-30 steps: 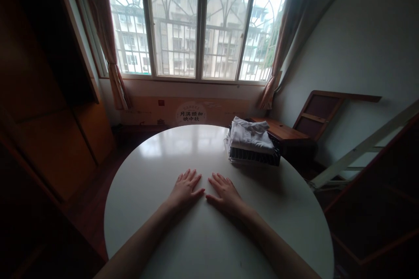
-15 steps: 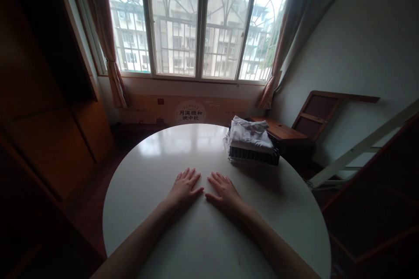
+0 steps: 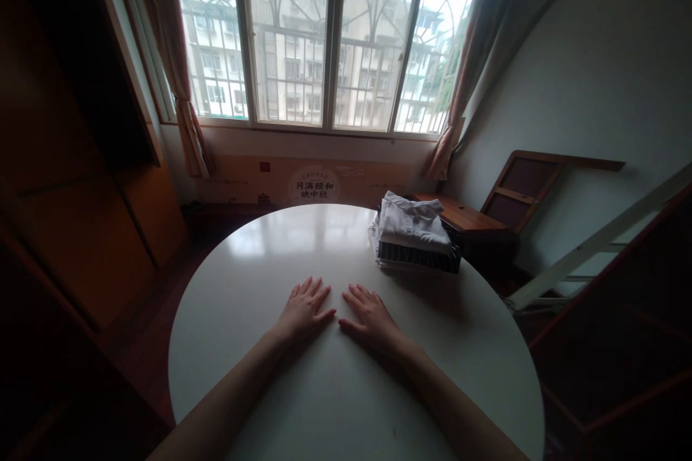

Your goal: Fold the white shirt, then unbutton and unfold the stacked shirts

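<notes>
The left hand (image 3: 303, 310) and the right hand (image 3: 370, 315) lie flat on the white round tabletop (image 3: 259, 259), palms down, fingers spread, thumbs almost touching. Each grip is open and holds nothing. A stack of folded clothes (image 3: 414, 234) sits near the far right edge, apart from the right hand.

A round white table (image 3: 259, 266) carries a stack of folded clothes (image 3: 414, 238) at its far right edge, with both palms flat nearer than the stack.
</notes>
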Motion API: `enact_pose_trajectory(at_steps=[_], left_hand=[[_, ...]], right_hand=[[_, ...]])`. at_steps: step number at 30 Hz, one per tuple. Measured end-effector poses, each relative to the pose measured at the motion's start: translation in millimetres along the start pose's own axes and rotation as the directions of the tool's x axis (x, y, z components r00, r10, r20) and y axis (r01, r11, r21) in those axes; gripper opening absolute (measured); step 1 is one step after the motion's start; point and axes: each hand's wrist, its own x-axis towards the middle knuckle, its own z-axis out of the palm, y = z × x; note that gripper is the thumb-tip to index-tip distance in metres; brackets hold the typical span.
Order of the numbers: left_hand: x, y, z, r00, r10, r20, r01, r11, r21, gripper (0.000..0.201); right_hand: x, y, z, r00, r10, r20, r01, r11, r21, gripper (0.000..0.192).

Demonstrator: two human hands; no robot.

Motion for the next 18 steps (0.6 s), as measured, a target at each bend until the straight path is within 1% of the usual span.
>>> enact_pose_trajectory(at_steps=[18], left_hand=[[-0.1, 0.2, -0.7, 1.0, 0.005, 0.003, -0.005, 1.0, 0.018, 0.058]], right_hand=[[-0.7, 0.5, 1.1, 1.0, -0.006, -0.014, 0.006, 1.0, -0.014, 0.066]])
